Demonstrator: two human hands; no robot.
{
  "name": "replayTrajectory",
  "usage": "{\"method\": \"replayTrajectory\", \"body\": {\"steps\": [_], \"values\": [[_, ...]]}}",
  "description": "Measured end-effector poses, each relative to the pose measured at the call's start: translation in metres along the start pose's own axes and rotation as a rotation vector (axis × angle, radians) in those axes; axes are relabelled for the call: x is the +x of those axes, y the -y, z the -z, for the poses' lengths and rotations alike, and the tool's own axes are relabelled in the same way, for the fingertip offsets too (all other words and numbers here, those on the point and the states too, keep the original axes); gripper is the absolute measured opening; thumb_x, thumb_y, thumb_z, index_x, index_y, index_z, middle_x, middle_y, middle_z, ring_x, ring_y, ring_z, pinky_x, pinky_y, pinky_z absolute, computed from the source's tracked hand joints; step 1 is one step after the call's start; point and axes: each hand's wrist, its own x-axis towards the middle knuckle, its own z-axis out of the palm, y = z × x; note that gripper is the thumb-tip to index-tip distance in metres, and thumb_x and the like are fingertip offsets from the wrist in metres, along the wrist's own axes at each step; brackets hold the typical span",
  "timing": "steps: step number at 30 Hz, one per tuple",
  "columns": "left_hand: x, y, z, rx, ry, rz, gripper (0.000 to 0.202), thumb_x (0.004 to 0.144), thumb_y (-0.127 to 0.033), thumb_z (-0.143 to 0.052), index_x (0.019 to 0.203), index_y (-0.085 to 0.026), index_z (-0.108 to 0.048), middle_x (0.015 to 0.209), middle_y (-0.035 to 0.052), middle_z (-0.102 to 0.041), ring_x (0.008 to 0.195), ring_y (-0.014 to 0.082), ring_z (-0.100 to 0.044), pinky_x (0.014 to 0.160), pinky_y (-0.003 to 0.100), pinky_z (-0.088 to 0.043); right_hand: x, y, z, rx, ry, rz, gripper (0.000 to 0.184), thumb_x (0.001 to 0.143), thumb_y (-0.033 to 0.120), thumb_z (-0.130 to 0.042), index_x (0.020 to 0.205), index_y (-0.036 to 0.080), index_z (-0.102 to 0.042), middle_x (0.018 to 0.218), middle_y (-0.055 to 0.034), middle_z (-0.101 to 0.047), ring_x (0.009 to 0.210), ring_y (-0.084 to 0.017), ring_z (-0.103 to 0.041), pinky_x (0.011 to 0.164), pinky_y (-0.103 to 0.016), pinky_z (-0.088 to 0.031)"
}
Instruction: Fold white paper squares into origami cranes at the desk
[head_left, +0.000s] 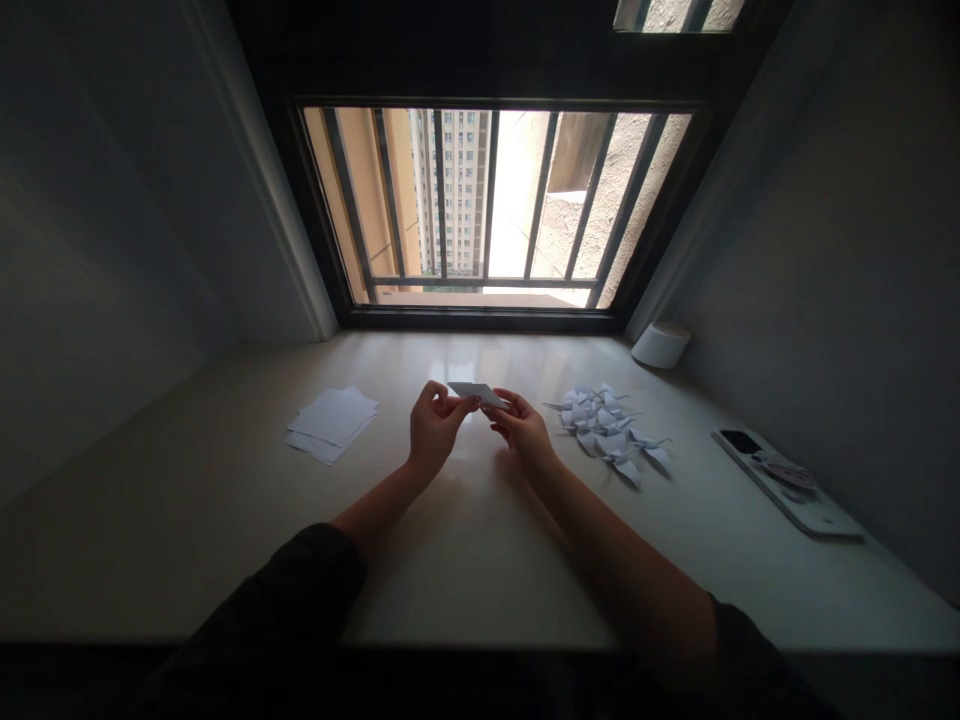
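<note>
On the smooth, glossy pale counter point(187, 540) lies a cluster of spiky folded white paper birds point(613, 442) at right, with flat, overlapping white paper sheets point(334, 415) at left; between these, the left hand point(436, 425) and right hand point(526, 430) both pinch a small, crisp-edged, folded white paper piece point(477, 392) above the counter.

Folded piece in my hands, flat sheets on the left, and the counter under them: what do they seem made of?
Folded piece: probably paper, matte-looking, given its thin, straight edges.
Flat sheets: most likely plain white paper, with no visible shine and thin, overlapping edges.
Counter: perhaps polished stone or a coated board; bright reflections suggest a glossy finish, but the look leaves the material open.
</note>
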Motion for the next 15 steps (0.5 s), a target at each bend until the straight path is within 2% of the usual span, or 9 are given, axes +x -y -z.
{"method": "replayTrajectory", "body": {"steps": [8, 15], "values": [[0.003, -0.002, 0.002, -0.012, -0.011, 0.036, 0.045, 0.065, -0.03, -0.074, 0.068, -0.021, -0.031, 0.062, 0.0005, -0.069, 0.066, 0.0213, -0.069, 0.064, 0.03, -0.054, -0.003, 0.008, 0.0, -0.077, 0.081, 0.121, 0.033, 0.055, 0.03, -0.079, 0.086, 0.022, -0.069, 0.06, 0.0031, -0.064, 0.059, -0.013, -0.058, 0.058, -0.026, -0.039], [0.007, -0.004, 0.003, -0.019, -0.069, 0.067, 0.048, 0.062, -0.029, -0.076, 0.066, -0.021, -0.03, 0.06, 0.0006, -0.068, 0.063, 0.0216, -0.069, 0.063, 0.031, -0.054, -0.004, 0.014, 0.003, -0.096, 0.169, 0.092, 0.045, 0.06, 0.036, -0.077, 0.102, 0.023, -0.068, 0.078, -0.0041, -0.073, 0.078, -0.022, -0.067, 0.07, -0.033, -0.045]]}}
